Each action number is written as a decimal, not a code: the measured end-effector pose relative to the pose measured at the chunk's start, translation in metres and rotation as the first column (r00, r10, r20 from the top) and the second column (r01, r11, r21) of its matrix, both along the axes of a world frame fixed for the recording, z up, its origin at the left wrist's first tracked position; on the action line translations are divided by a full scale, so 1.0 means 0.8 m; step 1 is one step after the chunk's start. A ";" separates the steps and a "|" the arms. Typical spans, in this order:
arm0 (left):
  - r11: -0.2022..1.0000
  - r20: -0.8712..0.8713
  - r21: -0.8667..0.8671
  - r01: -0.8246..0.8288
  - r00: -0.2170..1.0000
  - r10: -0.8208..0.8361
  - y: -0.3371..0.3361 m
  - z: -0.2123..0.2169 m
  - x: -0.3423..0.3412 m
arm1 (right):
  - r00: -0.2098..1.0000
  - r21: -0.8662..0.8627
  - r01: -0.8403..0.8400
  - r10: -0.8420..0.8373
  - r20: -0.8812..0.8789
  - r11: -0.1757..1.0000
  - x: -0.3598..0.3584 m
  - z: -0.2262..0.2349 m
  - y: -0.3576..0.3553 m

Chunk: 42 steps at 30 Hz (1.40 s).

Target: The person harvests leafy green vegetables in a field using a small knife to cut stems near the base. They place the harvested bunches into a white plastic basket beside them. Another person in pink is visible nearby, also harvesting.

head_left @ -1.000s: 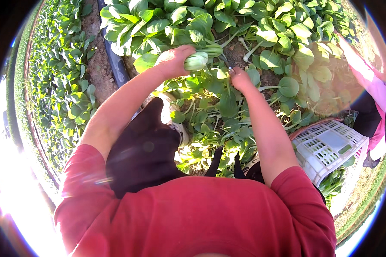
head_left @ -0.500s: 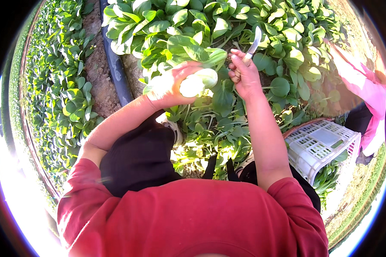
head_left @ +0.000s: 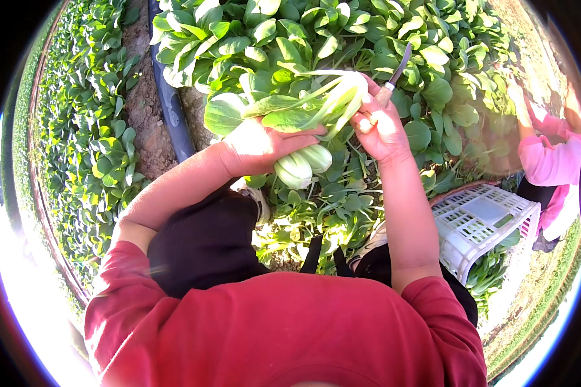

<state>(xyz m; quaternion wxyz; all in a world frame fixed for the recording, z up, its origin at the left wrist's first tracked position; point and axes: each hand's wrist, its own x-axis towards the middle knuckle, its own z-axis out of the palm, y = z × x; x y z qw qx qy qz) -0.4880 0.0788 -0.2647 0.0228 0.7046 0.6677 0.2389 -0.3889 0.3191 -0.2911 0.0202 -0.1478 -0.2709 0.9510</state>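
My left hand [head_left: 255, 147] grips a cut head of bok choy [head_left: 300, 164], its pale green base pointing down and toward me and its leaves spread up to the left. My right hand [head_left: 377, 126] is closed on a small knife [head_left: 396, 72], blade pointing up and away, and its fingers also touch one long leaf stalk [head_left: 342, 97] of the same plant. Both hands are held up over the bed of leafy green plants [head_left: 342, 32].
A black irrigation hose [head_left: 171, 109] runs along bare soil left of the bed. A white plastic crate [head_left: 481, 222] lies tipped at my right with greens by it. Another person in a pink sleeve [head_left: 549, 161] works at the far right. More rows [head_left: 90, 142] grow on the left.
Both hands came up from the plant bed with the cut bok choy. The left hand turned it base-down, and the right hand with the knife moved in against its leaves.
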 end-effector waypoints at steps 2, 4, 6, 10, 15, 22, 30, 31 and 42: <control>0.999 0.055 -0.034 0.004 0.998 -0.002 0.008 0.002 0.001 | 0.998 0.037 0.058 -0.058 -0.004 0.998 0.004 0.011 0.000; 1.000 0.159 0.009 -0.019 0.987 0.017 0.010 -0.005 0.003 | 0.996 0.087 0.063 -0.058 -0.068 0.994 0.007 0.025 0.000; 0.997 0.287 -0.073 0.003 0.958 0.019 0.006 0.000 0.001 | 0.994 0.181 0.088 -0.074 -0.081 0.980 0.008 0.041 0.002; 0.976 0.676 -0.159 0.151 0.737 -0.004 0.001 0.059 -0.029 | 0.957 0.429 0.276 -0.207 -0.201 0.860 0.020 0.056 0.058; 0.933 0.953 -0.276 -0.232 0.060 0.297 -0.013 0.088 -0.049 | 0.992 0.895 0.122 -0.088 -0.093 0.429 0.019 0.081 0.073; 0.893 0.866 -0.284 -0.349 0.307 0.395 0.048 0.035 -0.058 | 0.997 0.670 0.074 -0.033 -0.074 0.739 -0.003 0.095 0.011; 0.950 0.994 -0.086 -0.300 0.043 0.103 0.075 0.012 -0.015 | 0.946 0.409 0.304 -0.322 -0.027 0.860 -0.032 0.054 -0.072; 0.957 0.976 -0.204 -0.208 -0.125 0.180 0.065 0.013 -0.024 | 0.979 0.256 0.201 -0.205 -0.010 0.946 -0.031 0.057 -0.061; 0.942 0.930 -0.331 0.056 -0.153 0.335 0.011 -0.034 -0.086 | 1.000 0.964 -0.029 0.012 0.027 0.263 -0.028 0.062 0.006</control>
